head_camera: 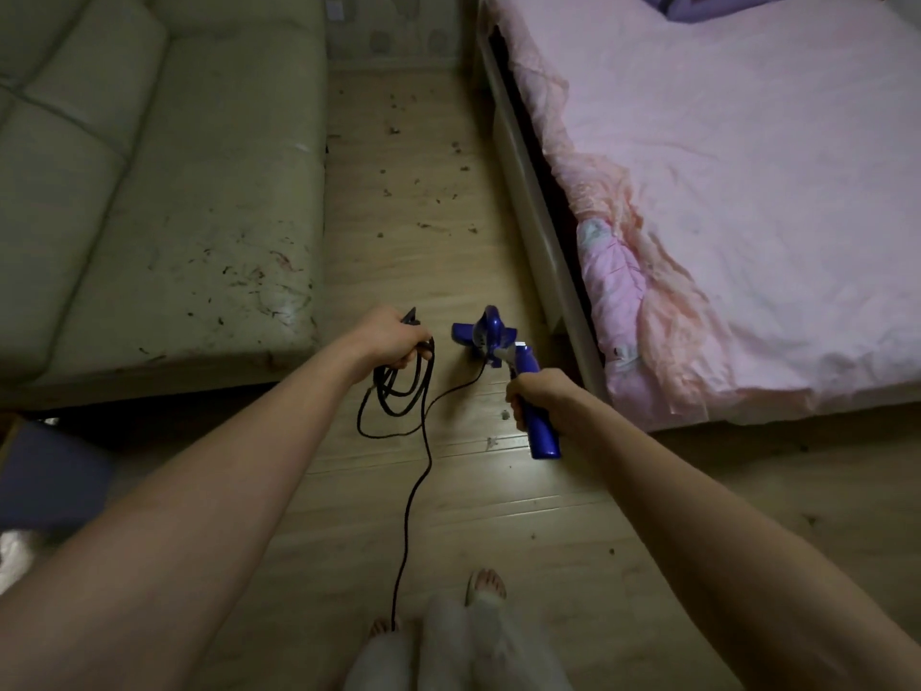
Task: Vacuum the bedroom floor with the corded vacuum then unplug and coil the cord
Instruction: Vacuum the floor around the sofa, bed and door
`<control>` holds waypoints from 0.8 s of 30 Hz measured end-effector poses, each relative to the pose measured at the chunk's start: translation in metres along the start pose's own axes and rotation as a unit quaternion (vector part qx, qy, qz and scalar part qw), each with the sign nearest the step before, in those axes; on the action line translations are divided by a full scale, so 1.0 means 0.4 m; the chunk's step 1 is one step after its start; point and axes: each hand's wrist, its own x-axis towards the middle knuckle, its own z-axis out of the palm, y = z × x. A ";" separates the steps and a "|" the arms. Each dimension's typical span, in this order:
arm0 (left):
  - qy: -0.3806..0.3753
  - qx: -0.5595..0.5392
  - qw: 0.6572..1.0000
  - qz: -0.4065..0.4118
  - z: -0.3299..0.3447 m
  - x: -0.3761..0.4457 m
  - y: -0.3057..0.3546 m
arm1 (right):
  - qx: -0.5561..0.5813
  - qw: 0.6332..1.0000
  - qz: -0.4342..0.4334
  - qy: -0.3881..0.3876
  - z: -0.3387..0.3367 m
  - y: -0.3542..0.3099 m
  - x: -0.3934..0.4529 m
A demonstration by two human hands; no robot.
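Gripping vacuum [536, 416] handle in right hand [536, 394], cord [398, 386] coils dangling from left hand [393, 339]

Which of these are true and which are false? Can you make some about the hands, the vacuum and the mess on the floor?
1. The right hand grips the blue vacuum. True.
2. The left hand is empty. False: it holds loops of black cord.
3. Dark crumbs lie on the wooden floor between sofa and bed. True.
4. The bed has a green sheet. False: it is pink.
5. The cord is all neatly coiled. False: some of it trails over the floor toward the feet.
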 end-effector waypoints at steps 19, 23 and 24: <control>-0.053 0.020 0.996 0.065 -0.031 -0.187 -0.122 | 0.064 0.991 0.105 -0.062 0.149 0.190 -0.294; -0.053 0.033 0.996 0.069 -0.024 -0.196 -0.141 | 0.133 0.986 0.096 -0.043 0.218 0.206 -0.258; -0.055 0.033 0.996 0.068 -0.021 -0.197 -0.147 | 0.136 0.987 0.087 -0.023 0.232 0.208 -0.246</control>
